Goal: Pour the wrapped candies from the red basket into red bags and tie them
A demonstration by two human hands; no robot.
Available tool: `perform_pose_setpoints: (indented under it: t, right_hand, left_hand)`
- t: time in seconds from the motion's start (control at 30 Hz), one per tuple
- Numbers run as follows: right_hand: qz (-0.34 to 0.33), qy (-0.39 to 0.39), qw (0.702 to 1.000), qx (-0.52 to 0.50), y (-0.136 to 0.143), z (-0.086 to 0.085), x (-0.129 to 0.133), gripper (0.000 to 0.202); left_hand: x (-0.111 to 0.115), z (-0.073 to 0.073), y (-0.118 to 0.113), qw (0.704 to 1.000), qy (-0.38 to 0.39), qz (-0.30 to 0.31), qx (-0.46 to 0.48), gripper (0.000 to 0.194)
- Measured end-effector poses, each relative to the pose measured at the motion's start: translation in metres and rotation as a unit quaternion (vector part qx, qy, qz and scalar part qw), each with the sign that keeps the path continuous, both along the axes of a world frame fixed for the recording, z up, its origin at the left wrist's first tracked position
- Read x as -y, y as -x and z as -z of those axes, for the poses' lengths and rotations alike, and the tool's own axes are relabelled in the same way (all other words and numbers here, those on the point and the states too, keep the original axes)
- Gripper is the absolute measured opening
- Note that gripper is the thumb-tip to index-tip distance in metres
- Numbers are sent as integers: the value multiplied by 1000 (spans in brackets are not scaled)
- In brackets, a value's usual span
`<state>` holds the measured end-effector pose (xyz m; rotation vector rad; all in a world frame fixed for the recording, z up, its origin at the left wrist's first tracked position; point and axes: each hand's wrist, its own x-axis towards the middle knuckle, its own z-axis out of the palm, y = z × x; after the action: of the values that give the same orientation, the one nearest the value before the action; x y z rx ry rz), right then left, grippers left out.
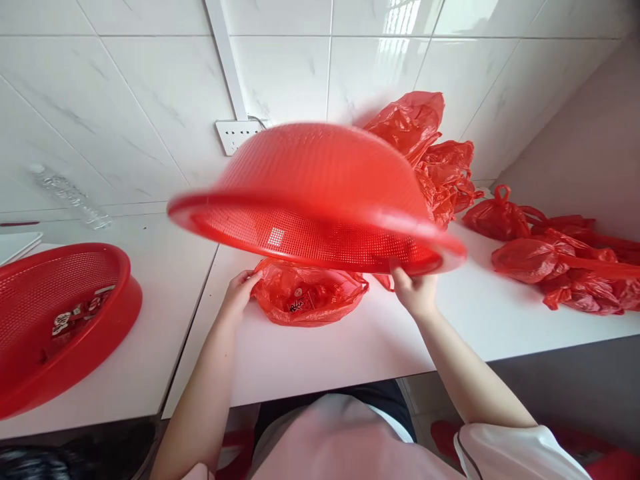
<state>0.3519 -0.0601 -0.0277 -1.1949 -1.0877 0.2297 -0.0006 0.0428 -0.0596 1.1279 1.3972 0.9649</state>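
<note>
My right hand grips the rim of a large red plastic colander, thumb over the edge. The colander is tipped upside down in the air, its perforated bottom up and its mouth facing down and toward me. Below it on the table sits an open red plastic bag with small packets inside, some bearing dark printing. My left hand pinches the left edge of the bag's mouth. Blur softens the colander's rim, and the bag's far side is partly hidden by it.
A second red colander with printed packets stands at the left. Tied red bags lie at the right, more red bags by the wall. A clear plastic bottle and a power socket are at the back. The table ends in front of me.
</note>
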Motion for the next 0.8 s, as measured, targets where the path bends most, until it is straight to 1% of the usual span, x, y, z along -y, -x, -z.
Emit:
perform_pose_setpoints:
  t: [0.07,0.13,0.17,0.27,0.33,0.4,0.43,0.5,0.57,0.63,0.7,0.73,0.77,0.8]
  right_hand:
    - [45,-9,999,-28,-5,-5,-4,15]
    - [70,-43,991,-106,-19,-15,-8,14]
    - [74,-71,982,-156,-31,-22,-10,13]
    - [96,-152,945,-273,-77,-45,-13,27]
    - [139,-170,921,-321,-112,-54,-9,31]
    - [173,-154,910,-346,-142,-55,1,28]
    - [173,-140,914,-339,-153,-52,8,25]
    - [156,-113,934,-301,-166,-43,25,18]
    - [144,-85,945,-282,-167,-36,43,12]
    - [143,-34,943,-300,-158,-36,57,10]
    - [100,15,948,-301,-138,-44,60,12]
    - [64,33,954,-291,-124,-51,58,12]
    - [17,48,960,-276,-108,-60,53,11]
    - [-30,59,962,-265,-90,-69,45,10]
  left_hand:
    - [1,-1,1,1000,5,15,2,44]
    - [0,-1,4,1000,-3,20,3,46]
    - [-1,-1,6,1000,-9,21,4,47]
    - [-4,2,9,1000,-16,19,9,48]
    - [-5,3,9,1000,-16,16,12,47]
    - [-4,1,9,1000,-19,10,16,47]
    - [-4,0,9,1000,-22,7,21,47]
    - [-2,-2,10,999,-32,-1,35,44]
    - [-1,-5,11,998,-55,-9,40,41]
    - [1,-7,8,997,-78,-1,18,39]
    - [5,-12,3,996,-83,40,-15,39]
    - [7,-16,1,994,-86,59,-33,40]
    - [11,-20,0,992,-99,61,-57,41]
    - [15,-25,1,986,-131,38,-96,40]
